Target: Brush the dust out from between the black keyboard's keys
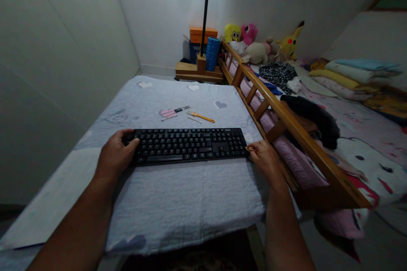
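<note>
A black keyboard [190, 144] lies across the cloth-covered table, its keys facing up. My left hand [116, 152] grips its left end, thumb on top near the corner keys. At the opposite end, my right hand [263, 159] is closed in a pinch against the keyboard's right edge. A small tan bit [250, 149] shows at those fingertips, too small to name. Beyond the keyboard lie a yellow-handled brush [203, 117], a cotton swab [194, 120] and a thin tool with a dark grip [182, 109], beside a pink patch on the cloth.
A pale quilted cloth with hearts [178, 203] covers the table. The wooden bed rail [280, 110] runs close along the right side, near my right forearm. Folded bedding [356, 76] and plush toys lie on the bed. A black pole [205, 12] stands behind the table.
</note>
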`<state>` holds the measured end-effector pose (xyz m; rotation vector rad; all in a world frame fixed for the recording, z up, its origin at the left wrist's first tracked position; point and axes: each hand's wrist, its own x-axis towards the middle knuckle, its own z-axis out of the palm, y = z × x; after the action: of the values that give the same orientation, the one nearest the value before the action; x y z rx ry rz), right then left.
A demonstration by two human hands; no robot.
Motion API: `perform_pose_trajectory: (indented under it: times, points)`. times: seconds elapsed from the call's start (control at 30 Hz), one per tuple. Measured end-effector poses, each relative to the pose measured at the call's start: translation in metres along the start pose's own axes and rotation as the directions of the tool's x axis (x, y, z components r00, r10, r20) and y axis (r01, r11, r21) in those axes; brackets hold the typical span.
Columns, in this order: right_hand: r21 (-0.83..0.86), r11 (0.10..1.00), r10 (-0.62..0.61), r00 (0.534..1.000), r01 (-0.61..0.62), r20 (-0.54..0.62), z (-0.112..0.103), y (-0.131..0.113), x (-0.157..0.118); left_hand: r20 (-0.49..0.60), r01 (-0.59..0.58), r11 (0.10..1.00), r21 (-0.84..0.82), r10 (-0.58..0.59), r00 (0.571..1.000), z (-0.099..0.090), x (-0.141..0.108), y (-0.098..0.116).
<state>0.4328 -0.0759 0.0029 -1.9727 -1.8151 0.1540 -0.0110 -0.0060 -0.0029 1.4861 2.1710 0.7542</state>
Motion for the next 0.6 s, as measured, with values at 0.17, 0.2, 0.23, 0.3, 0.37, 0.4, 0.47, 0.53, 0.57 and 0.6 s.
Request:
perform_pose_trajectory:
  times: [0.17, 0.2, 0.23, 0.3, 0.37, 0.4, 0.47, 0.53, 0.57, 0.6]
  points:
    - [-0.040, 0.999, 0.002, 0.999, 0.000, 0.047, 0.000, 0.002, 0.022, 0.000, 0.015, 1.000, 0.000, -0.015, 1.000, -0.001, -0.001, 0.002]
    - [-0.046, 0.999, -0.006, 0.999, 0.008, 0.046, 0.000, 0.002, 0.028, -0.001, 0.012, 1.000, -0.001, -0.012, 1.000, -0.001, -0.002, 0.003]
    - [-0.051, 0.999, -0.016, 0.999, 0.018, 0.040, 0.001, 0.002, 0.034, 0.000, 0.009, 1.000, -0.002, -0.009, 1.000, -0.001, -0.002, 0.003]
    - [-0.050, 0.998, -0.041, 0.999, 0.042, 0.014, 0.003, 0.000, 0.045, -0.004, 0.006, 1.000, -0.006, -0.006, 1.000, -0.002, -0.003, 0.004]
    - [-0.057, 0.997, -0.056, 0.998, 0.056, -0.013, 0.006, -0.002, 0.056, -0.008, 0.009, 1.000, -0.011, -0.009, 1.000, -0.002, -0.003, 0.004]
    - [-0.061, 0.996, -0.066, 0.998, 0.064, -0.016, 0.008, -0.004, 0.061, -0.006, 0.011, 1.000, -0.014, -0.011, 1.000, -0.002, -0.003, 0.004]
    - [-0.070, 0.995, -0.075, 0.997, 0.074, -0.011, 0.012, -0.007, 0.068, 0.001, 0.010, 1.000, -0.021, -0.010, 1.000, -0.002, -0.003, 0.003]
    - [-0.083, 0.994, -0.072, 0.997, 0.071, -0.002, 0.015, -0.009, 0.072, -0.004, 0.004, 0.999, -0.040, -0.004, 1.000, -0.001, -0.002, 0.001]
    - [-0.091, 0.994, -0.066, 0.998, 0.066, 0.003, 0.016, -0.010, 0.072, -0.008, 0.009, 0.999, -0.046, -0.009, 1.000, 0.000, -0.001, 0.001]
    - [-0.097, 0.993, -0.060, 0.998, 0.061, 0.011, 0.015, -0.010, 0.071, -0.006, 0.007, 0.999, -0.049, -0.007, 1.000, 0.000, -0.001, 0.000]
